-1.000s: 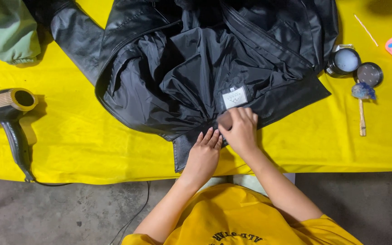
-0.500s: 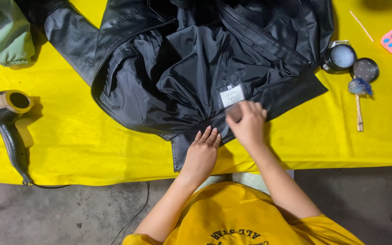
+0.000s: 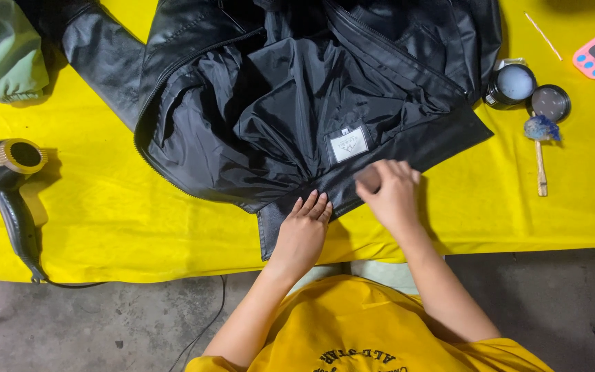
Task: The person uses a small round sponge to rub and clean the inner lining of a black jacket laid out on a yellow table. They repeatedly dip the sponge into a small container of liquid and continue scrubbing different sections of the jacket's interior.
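My left hand lies flat, fingers together, pinning the black jacket hem on the yellow counter, while my right hand, below the white label, pinches a small pad against the hem.

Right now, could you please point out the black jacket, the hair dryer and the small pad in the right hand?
black jacket (image 3: pixel 297 103), head view, on its shiny lining.
hair dryer (image 3: pixel 5 165), head view, on its barrel.
small pad (image 3: pixel 368 179), head view, on its visible face beside the right hand (image 3: pixel 394 196).
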